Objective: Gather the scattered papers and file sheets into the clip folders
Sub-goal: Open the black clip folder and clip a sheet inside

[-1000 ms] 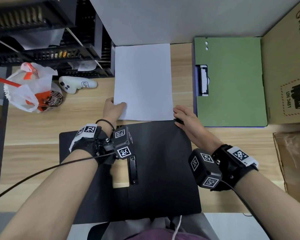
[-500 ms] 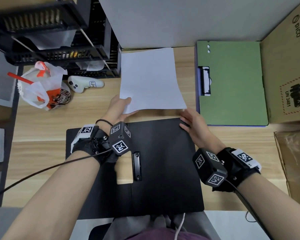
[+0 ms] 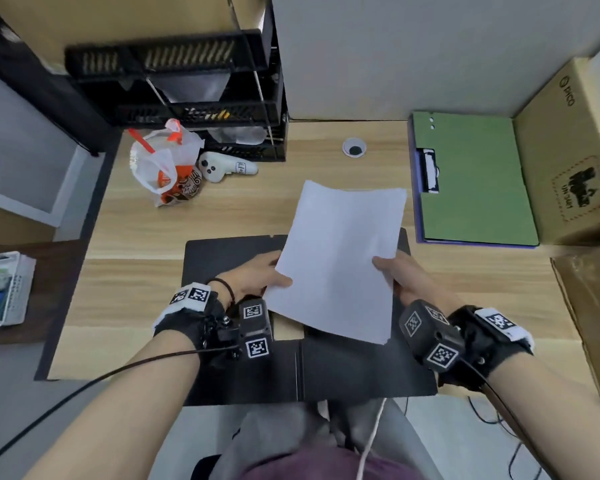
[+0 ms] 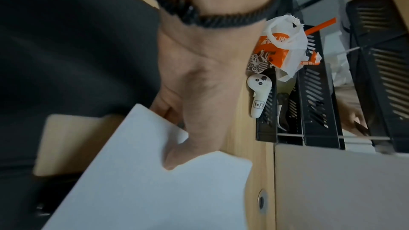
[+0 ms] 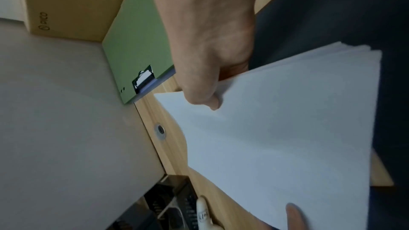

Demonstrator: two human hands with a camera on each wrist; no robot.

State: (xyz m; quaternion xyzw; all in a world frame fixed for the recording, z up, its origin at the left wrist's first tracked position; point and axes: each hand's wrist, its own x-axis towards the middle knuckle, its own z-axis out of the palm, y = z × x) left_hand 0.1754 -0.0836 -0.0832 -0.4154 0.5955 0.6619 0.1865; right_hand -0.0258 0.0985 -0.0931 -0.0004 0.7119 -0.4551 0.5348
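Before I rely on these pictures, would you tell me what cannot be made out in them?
- Black folder: its clip, in the head view, is hidden by the paper stack and wrist camera.
- Sheet count: right wrist view shows only fanned edges; too fine to count.
- Left hand: its fingers under the stack are hidden in every view.
- Green folder: contents are covered by its closed cover.
- Controller label: too small to read surely.

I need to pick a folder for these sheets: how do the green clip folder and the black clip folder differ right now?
The green clip folder lies at the desk's far right, uncovered; the black clip folder lies near the person, partly under the white paper stack gripped by the left hand and right hand. The green one's clip shows; the black one's is hidden. Both lie flat.
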